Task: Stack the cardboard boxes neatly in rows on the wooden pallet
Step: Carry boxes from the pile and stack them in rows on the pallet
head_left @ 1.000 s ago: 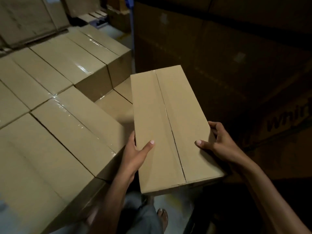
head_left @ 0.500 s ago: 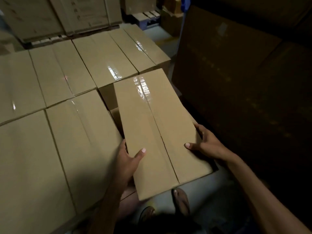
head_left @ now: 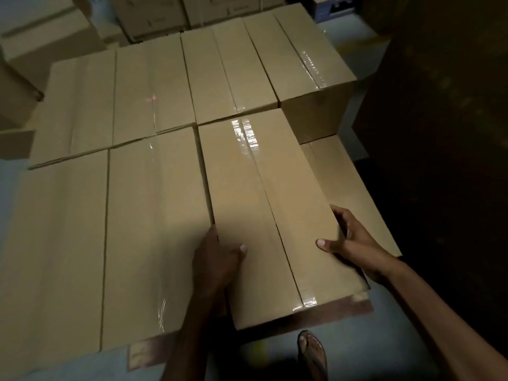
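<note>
Cardboard box (head_left: 255, 204), airborne a second ago, now level with the front row (head_left: 154, 229); left hand (head_left: 217, 259) and right hand (head_left: 354, 248) grip its sides; release pending.

No print is legible on any cardboard box (head_left: 242, 188); small marks on background cartons (head_left: 154, 20), twelve o'clock, are too blurred to read.

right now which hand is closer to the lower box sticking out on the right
Right. The right hand grips the held box at its right edge, just above the lower box; the left hand grips the opposite edge, across the held box from it.
</note>
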### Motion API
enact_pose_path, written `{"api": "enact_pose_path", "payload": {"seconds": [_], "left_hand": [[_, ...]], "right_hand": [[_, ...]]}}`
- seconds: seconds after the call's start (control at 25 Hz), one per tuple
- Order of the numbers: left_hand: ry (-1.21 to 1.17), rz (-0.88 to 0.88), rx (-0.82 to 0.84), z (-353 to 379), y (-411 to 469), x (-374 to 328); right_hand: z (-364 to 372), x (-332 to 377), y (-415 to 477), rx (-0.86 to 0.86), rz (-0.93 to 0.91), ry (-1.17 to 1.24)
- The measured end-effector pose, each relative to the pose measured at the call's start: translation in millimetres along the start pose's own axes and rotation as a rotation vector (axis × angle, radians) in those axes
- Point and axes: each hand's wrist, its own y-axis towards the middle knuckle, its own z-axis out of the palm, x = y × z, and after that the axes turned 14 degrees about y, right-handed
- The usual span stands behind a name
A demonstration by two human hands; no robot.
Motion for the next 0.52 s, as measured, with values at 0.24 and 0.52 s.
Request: {"api": "enact_pose_path", "payload": {"seconds": [0.24,0.52], "left_hand": [[0.151,-0.028,-0.056,13,35,3],[0.260,0.054,-0.206,17,24,23]], "right_hand": [[-1,-17,44,0.043,-0.044,-0.002],[6,-16,53,0.070,-0.021,-0.083]]}}
